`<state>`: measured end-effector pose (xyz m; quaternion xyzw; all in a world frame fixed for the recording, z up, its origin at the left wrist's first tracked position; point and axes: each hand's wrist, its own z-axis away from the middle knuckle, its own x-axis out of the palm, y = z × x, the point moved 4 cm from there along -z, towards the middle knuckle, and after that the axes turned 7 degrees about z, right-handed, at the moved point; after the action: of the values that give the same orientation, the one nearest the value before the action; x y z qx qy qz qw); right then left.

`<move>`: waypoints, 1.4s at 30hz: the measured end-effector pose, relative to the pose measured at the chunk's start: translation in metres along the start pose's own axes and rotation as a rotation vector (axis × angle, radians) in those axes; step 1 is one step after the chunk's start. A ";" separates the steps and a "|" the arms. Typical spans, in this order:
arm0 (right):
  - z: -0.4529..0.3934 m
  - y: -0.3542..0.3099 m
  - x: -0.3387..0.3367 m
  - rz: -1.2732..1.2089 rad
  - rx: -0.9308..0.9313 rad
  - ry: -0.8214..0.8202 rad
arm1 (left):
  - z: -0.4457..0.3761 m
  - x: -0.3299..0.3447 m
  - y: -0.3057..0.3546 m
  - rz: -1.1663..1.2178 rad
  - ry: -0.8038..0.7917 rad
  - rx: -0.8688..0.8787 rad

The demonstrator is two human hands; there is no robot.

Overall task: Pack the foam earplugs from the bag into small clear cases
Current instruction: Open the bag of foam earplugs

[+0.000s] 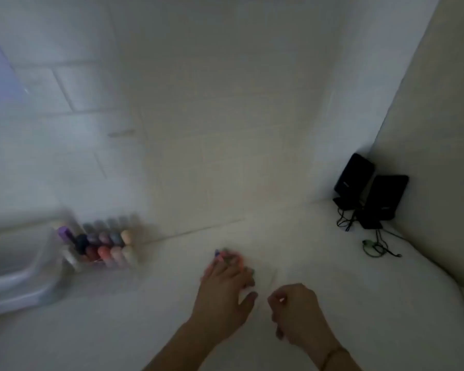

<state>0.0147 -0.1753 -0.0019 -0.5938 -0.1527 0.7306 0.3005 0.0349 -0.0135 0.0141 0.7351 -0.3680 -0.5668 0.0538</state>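
- White tabletop [332,303], blurred — no writing legible anywhere.
- Left hand [223,293] lies flat, fingers straight, on the clear bag [265,274] of coloured earplugs [227,255].
- Right hand [296,309] curled — grip unclear.

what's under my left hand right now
Coloured earplugs in a clear bag show past the fingertips of the left hand, which lies flat on them. The palm covers the rest, so how many are there cannot be told in the blur.
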 end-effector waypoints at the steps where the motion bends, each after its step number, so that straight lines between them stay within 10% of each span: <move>1: -0.003 0.006 0.013 -0.065 -0.021 0.000 | 0.003 0.009 -0.001 0.022 0.025 0.015; 27: 0.011 0.007 0.054 -0.536 -0.255 0.448 | 0.038 0.027 -0.006 0.119 0.222 -0.025; 42: 0.008 0.006 0.062 -0.682 -0.360 0.383 | 0.036 0.035 -0.016 0.120 0.064 0.040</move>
<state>-0.0017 -0.1404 -0.0510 -0.6771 -0.4067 0.4279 0.4393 0.0137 -0.0112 -0.0347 0.7306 -0.4208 -0.5311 0.0846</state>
